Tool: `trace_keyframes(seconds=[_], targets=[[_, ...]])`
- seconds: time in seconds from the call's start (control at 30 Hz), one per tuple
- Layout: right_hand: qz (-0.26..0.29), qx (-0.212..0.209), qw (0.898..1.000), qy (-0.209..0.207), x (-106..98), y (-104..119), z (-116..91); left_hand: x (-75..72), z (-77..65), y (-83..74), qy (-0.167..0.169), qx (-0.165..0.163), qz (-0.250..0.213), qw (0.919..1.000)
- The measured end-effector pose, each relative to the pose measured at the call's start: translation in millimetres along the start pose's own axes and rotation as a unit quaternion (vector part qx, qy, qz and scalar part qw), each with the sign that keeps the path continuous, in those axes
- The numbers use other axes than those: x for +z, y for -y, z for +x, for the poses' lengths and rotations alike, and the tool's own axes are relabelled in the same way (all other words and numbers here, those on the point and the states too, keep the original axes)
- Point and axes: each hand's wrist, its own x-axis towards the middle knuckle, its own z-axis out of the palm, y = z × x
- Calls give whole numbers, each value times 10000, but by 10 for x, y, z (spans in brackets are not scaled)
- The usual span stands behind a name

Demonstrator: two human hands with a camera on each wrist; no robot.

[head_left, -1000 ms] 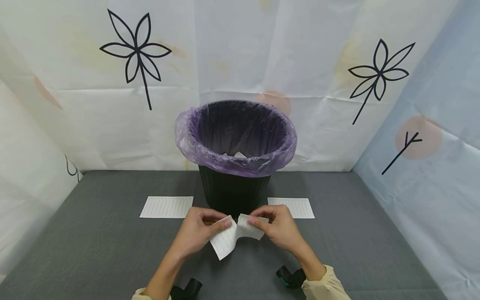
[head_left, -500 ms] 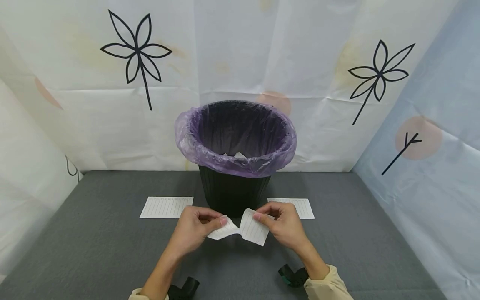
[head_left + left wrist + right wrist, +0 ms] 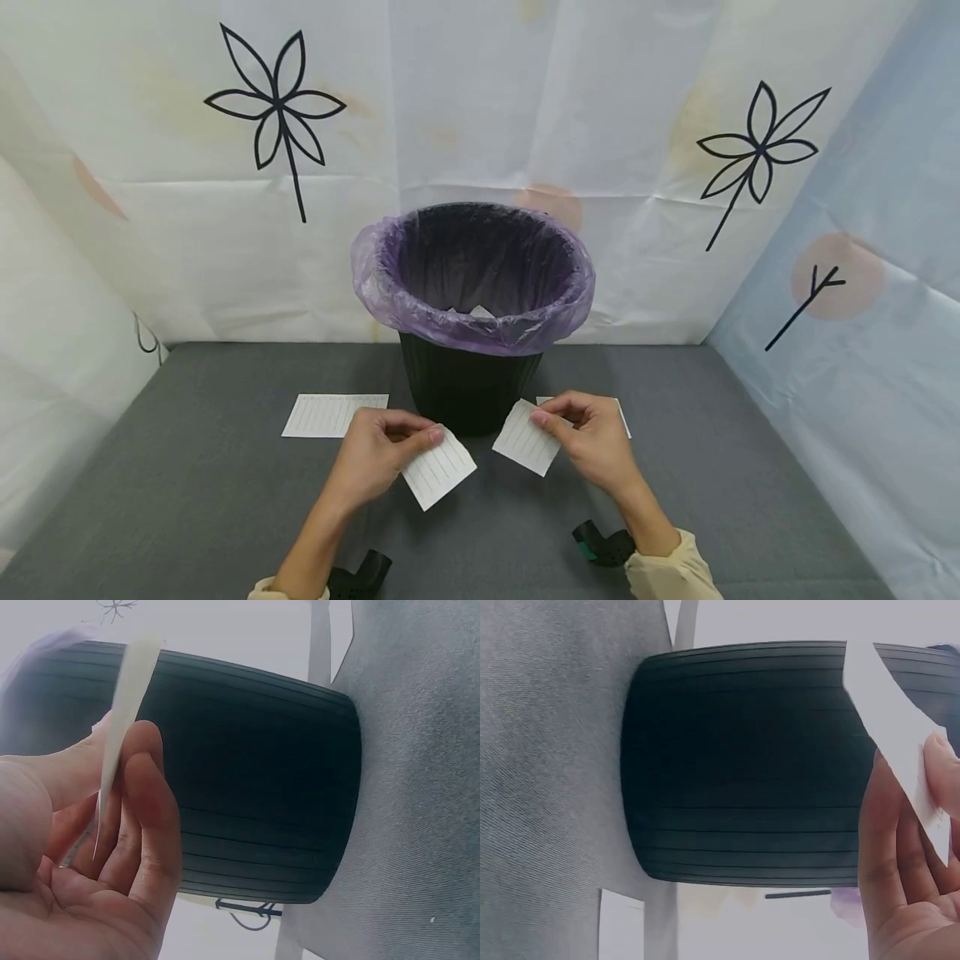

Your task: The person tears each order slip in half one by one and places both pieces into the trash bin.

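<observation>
My left hand (image 3: pixel 378 454) pinches a torn piece of lined paper (image 3: pixel 441 471) between thumb and fingers; the left wrist view shows that paper (image 3: pixel 127 705) nearly edge-on. A second torn piece (image 3: pixel 527 439) is pinched by my right hand (image 3: pixel 592 437), and in the right wrist view this piece (image 3: pixel 892 727) slants across the fingers. A gap separates the two pieces. Both hands are above the grey table, in front of a black trash bin (image 3: pixel 468 383) lined with a purple bag (image 3: pixel 375 275). Some white scraps (image 3: pixel 480 312) show inside the bin.
One whole lined paper slip (image 3: pixel 330 415) lies left of the bin on the grey table (image 3: pixel 210 500). Another slip (image 3: pixel 624 417) lies to the right, partly hidden behind my right hand. A printed white cloth (image 3: pixel 465 100) hangs behind.
The paper, joined in the middle at first, has torn into two separate pieces. My hands have moved apart, the right one to the right and slightly up, the left one slightly left.
</observation>
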Motion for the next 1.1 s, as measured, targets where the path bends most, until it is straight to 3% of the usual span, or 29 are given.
trace_keyframes(seconds=[0.27, 0.5, 0.63, 0.87, 1.1], targets=[[227, -166, 9996, 102, -68, 131, -4, -26, -36, -151, -32, 64, 147, 9999], [268, -363, 9988, 170, -123, 297, -11, -87, -53, -316, -82, 638, 137, 9978], [218, -648, 9973, 263, -185, 397, 4, -144, -48, -425, 59, 799, 103, 9967], [48, -1046, 9930, 555, -306, 597, 93, -232, -2, -673, 367, 793, 224, 9959], [-462, -1456, 9844, 877, -437, 869, 275, -313, 65, -976, 551, 924, 487, 9930]])
